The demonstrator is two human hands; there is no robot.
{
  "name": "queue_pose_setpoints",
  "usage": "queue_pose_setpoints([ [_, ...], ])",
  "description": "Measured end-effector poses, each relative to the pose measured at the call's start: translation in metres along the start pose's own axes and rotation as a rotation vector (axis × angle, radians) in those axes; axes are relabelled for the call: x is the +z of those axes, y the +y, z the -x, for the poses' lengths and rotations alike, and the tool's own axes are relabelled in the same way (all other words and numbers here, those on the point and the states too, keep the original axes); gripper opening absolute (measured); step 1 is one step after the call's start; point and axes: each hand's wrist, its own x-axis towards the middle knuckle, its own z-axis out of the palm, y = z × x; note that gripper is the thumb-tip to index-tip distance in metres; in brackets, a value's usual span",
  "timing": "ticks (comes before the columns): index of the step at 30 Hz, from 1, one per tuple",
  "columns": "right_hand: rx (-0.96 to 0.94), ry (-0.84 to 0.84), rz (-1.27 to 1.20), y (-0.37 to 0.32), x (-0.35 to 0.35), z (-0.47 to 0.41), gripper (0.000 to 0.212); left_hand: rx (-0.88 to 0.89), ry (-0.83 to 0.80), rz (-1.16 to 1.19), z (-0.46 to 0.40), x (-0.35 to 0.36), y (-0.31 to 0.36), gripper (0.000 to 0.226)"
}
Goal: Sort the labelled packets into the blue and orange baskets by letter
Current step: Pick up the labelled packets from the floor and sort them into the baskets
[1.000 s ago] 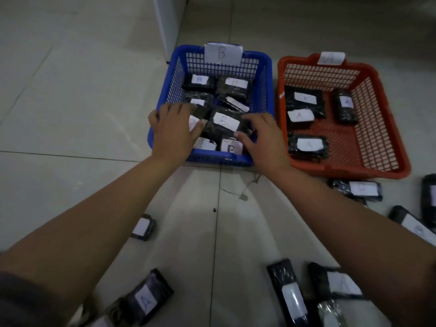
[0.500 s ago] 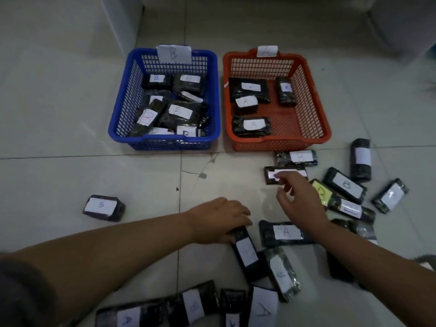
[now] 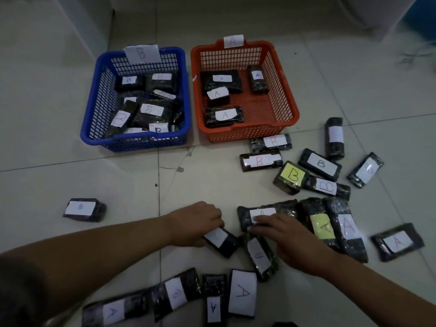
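Observation:
A blue basket (image 3: 99,128) tagged B holds several black packets labelled B. To its right an orange basket (image 3: 285,100) tagged A holds several A packets. My left hand (image 3: 198,223) curls round the end of a black packet with a white label (image 3: 223,240) on the floor. My right hand (image 3: 290,239) lies with fingers spread over a long black packet labelled A (image 3: 280,208). Another packet (image 3: 260,256) lies between my hands. Loose B packets (image 3: 260,161) lie right of the orange basket.
Loose packets lie all around: a B packet (image 3: 81,208) at the left, A packets (image 3: 241,293) near the bottom edge, yellow-labelled packets (image 3: 292,177) and more A packets (image 3: 397,241) at the right. White furniture stands behind the baskets on the tiled floor.
Both hands left the blue basket and came down to the floor pile. The left hand took hold of a packet; the right hand moved from the B packet down onto the A packet.

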Motion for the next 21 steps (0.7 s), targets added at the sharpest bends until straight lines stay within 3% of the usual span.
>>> queue_pose_setpoints([
  [2,-0.124,-0.124,0.218,0.005,-0.003,0.000,0.091,-0.092,0.024,0.057,0.007,-0.013,-0.008,0.036],
  [4,-0.226,-0.208,0.348,0.005,-0.004,-0.008,0.099,-0.202,0.055,0.084,0.013,-0.028,-0.016,0.040],
  [12,-0.552,-0.279,0.416,0.013,-0.001,-0.045,0.069,-0.504,0.344,0.078,0.033,-0.072,-0.038,0.051],
  [14,-0.512,-0.186,0.341,0.016,-0.003,-0.047,0.066,-0.547,0.463,0.073,0.035,-0.083,-0.042,0.054],
  [18,-0.238,0.076,-0.046,0.013,-0.023,-0.063,0.052,-0.675,0.699,0.076,0.039,-0.107,-0.058,0.055],
  [21,-0.077,0.276,-0.156,0.008,-0.055,-0.098,0.056,-0.753,0.878,0.108,0.036,-0.121,-0.074,0.052],
])
